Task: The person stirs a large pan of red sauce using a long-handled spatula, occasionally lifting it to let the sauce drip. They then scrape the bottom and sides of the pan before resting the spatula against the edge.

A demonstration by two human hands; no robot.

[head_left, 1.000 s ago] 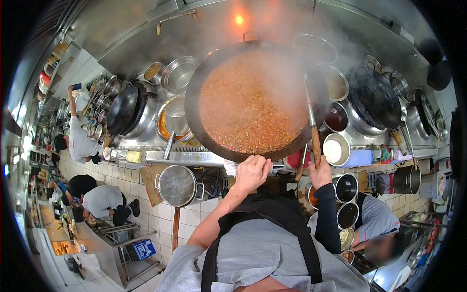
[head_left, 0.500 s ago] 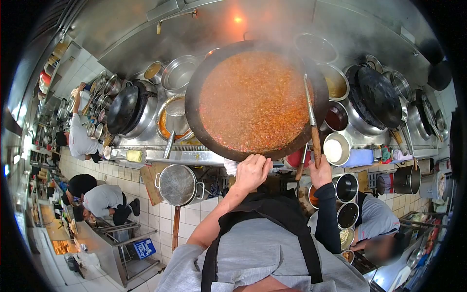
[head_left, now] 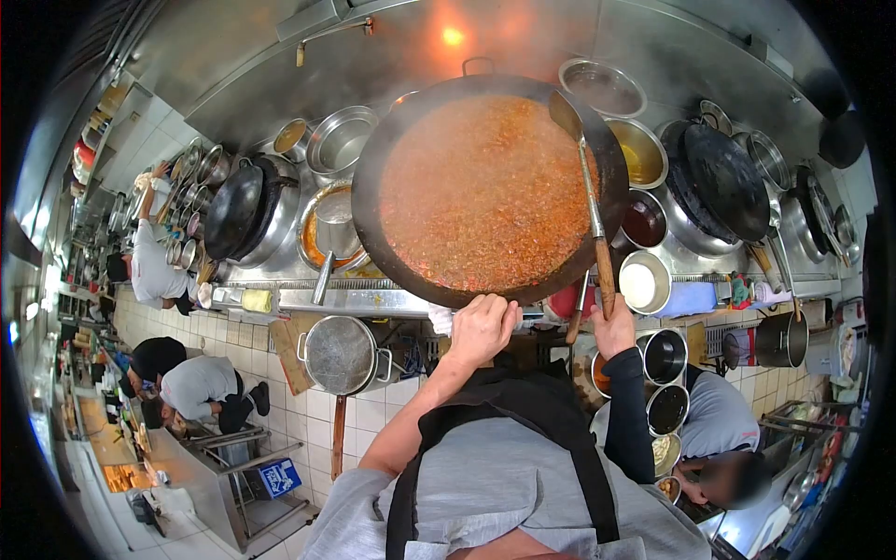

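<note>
Hands (head_left: 482, 329) on wok (head_left: 485, 187) and ladle (head_left: 597, 238)

The kitchen is bright and evenly lit from overhead. A warm orange glow (head_left: 453, 36) reflects off the steel hood (head_left: 523, 37), softened by thin steam. The fisheye lens bends everything hard toward the rim, where a black vignette closes in. The centre is sharp; the far left aisle (head_left: 84, 373) smears and blows out slightly.
</note>
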